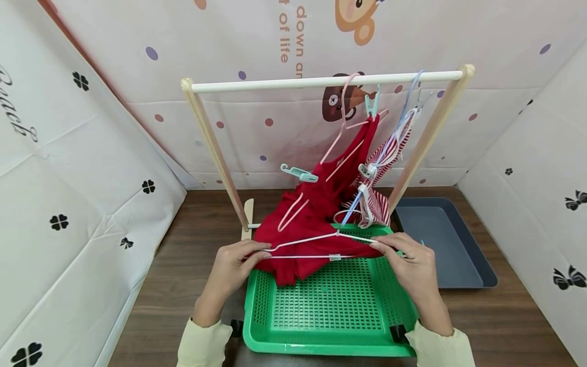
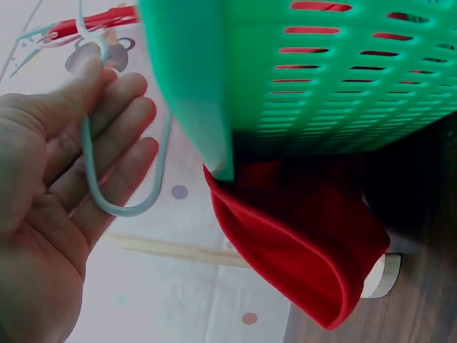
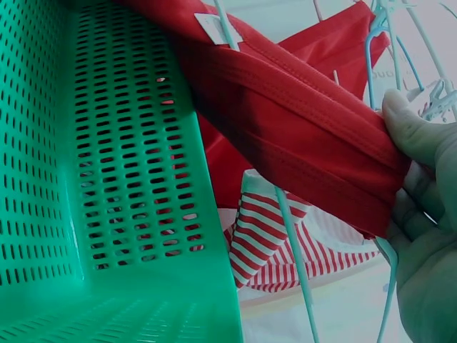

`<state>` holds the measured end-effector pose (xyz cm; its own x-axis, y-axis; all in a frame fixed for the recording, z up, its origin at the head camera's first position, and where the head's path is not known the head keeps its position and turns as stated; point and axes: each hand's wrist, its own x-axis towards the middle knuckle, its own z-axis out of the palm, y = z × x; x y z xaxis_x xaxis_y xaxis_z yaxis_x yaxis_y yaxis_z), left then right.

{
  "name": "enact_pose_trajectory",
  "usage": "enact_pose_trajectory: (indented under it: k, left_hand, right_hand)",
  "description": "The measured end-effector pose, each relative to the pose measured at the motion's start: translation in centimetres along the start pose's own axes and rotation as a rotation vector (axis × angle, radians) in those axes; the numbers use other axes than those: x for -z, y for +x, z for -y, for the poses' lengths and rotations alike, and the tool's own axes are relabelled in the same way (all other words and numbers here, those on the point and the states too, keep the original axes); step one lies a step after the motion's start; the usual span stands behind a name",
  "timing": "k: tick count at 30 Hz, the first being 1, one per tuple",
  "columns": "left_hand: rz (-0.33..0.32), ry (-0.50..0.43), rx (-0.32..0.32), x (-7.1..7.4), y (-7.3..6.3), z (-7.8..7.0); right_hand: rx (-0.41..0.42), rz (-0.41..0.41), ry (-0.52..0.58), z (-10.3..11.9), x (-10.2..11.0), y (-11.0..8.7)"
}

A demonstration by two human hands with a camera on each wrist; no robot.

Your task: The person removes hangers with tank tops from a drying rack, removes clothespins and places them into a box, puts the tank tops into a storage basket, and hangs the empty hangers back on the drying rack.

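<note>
White thin hanger (image 1: 338, 234) is pinched at its left end by your L hand (image 1: 231, 262); your R hand (image 1: 410, 257) grips red cloth garment (image 1: 316, 209) at hanger's right end. Hanger's over green perforated plastic basket (image 1: 327, 350), nr side of white-barred wooden rack (image 1: 275, 84); dark-grey rectangular tray (image 1: 458, 255) at right.

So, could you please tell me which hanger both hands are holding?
The white hanger; the pink hanger and blue hanger hook over the rail instead.
</note>
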<state>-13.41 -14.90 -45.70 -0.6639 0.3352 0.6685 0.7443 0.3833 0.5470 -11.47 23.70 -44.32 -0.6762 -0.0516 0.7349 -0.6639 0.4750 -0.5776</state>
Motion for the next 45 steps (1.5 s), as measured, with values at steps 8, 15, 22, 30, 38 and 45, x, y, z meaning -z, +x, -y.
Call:
enact_pose_trajectory:
  k: [8, 15, 22, 30, 38, 45]
  left_hand:
    - [-0.059, 0.023, -0.03, -0.4, -0.1, 0.0]
    - [-0.102, 0.047, -0.039, -0.4, -0.2, 0.2]
    - [-0.105, 0.046, -0.023, -0.2, -0.4, 0.4]
    - [-0.096, 0.033, -0.004, -0.2, -0.6, 0.6]
    - [-0.112, 0.032, -0.024, 0.0, -0.6, 0.3]
    - [-0.134, 0.037, 0.0, 0.5, -0.8, 0.7]
  right_hand:
    - [-0.05, 0.071, -0.025, 0.8, 0.1, 0.2]
    - [-0.04, 0.204, -0.029, 1.0, 1.0, 0.2]
    - [-0.035, 0.224, 0.04, 0.8, 1.6, 0.3]
    - [0.002, 0.158, 0.124, -0.1, 1.5, -0.3]
    - [-0.031, 0.108, 0.149, -0.3, 1.6, -0.4]
    - [-0.057, 0.027, 0.038, -0.2, 2.5, 0.1]
